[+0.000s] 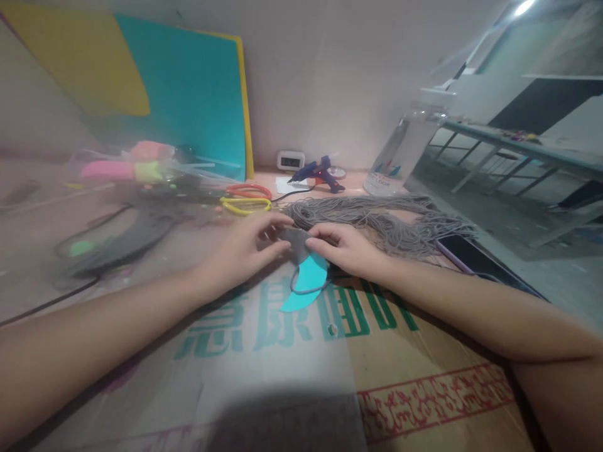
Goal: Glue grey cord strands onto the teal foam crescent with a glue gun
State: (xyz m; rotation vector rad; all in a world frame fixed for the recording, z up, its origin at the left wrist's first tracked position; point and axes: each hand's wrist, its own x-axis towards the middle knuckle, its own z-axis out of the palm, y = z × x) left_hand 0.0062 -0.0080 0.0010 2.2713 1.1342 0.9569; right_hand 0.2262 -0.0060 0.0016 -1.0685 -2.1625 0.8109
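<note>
The turquoise crescent [313, 274], its upper end wrapped in grey, sits on my side of the yarn bundle [414, 220]. My right hand [347, 250] is clamped on the wrapped end; my left hand's [257, 245] thumb and forefinger stand apart, contact uncertain. Beyond the bundle: a blue glue gun [316, 173].

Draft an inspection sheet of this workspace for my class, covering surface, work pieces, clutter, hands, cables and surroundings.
Surface: cardboard, printed green and red.
Work pieces: blue paper crescent, upper end covered in grey cord; cord bundle behind.
Clutter: scissors, glue gun, bottle, phone, digital clock.
Hands: left hand at the covered end, grip unclear; right hand pinching its right edge.
Cables: glue gun cable; dark cable at left.
Surroundings: wall; blue board; table at right.
</note>
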